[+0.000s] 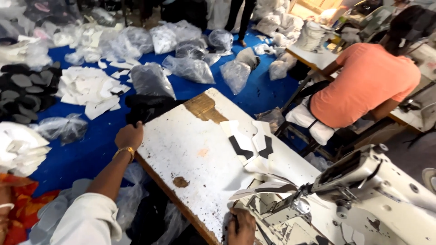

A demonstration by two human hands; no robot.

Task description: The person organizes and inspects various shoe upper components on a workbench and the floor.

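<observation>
My left hand (129, 135) reaches past the left edge of the worn white table (190, 149) and grips a black fabric bundle (147, 108) lying just beyond the table corner. A gold bangle sits on that wrist. My right hand (241, 226) rests at the table's near edge, fingers curled on white cut fabric pieces (261, 193) beside the sewing machine (363, 190). A stack of white and black shaped pieces (247, 140) lies in the middle of the table.
Blue floor covering (81, 149) holds several clear plastic bags (190, 68) of pieces, white cutouts (91, 88) and black cutouts (22, 93). A person in an orange shirt (363, 84) sits at another table to the right.
</observation>
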